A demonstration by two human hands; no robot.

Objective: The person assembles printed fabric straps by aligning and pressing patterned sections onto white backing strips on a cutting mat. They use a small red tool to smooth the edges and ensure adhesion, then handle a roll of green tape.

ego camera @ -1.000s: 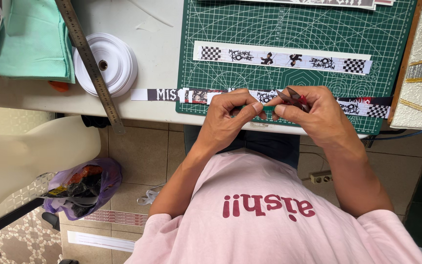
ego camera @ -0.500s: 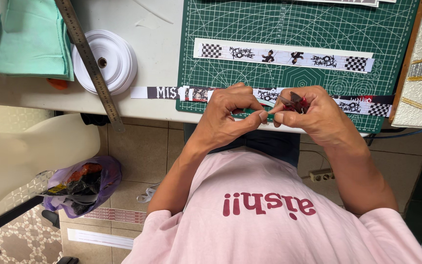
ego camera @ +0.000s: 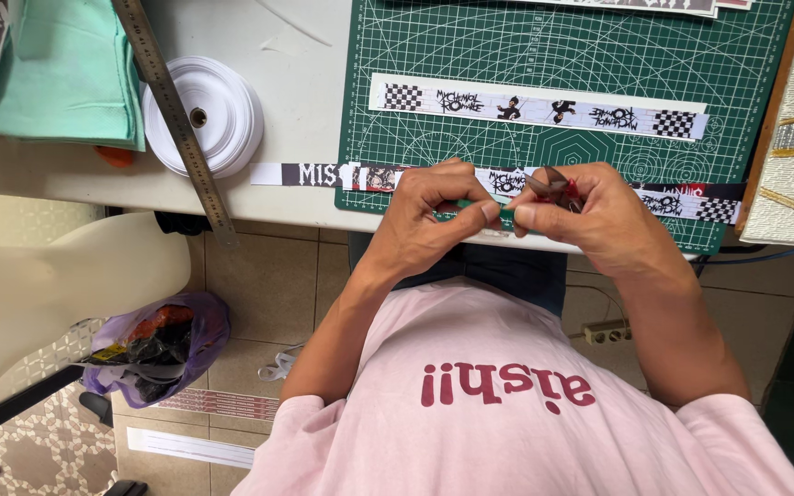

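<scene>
A white desk (ego camera: 305,55) carries a green cutting mat (ego camera: 746,92) ruled with white grid lines and arcs. Along the upper part of the mat lies a white printed ribbon strip (ego camera: 535,108) with chequered ends. Left of the mat sits a roll of white tape (ego camera: 222,119), and a long steel ruler (ego camera: 172,110) lies slantwise across it, its end jutting past the desk's edge. Folded mint-green fabric (ego camera: 66,73) rests at the far left. On the tiled floor (ego camera: 259,285) below lies a purple plastic bag (ego camera: 153,344) stuffed with dark scraps, and a white power strip (ego camera: 604,332) sits further right.
</scene>
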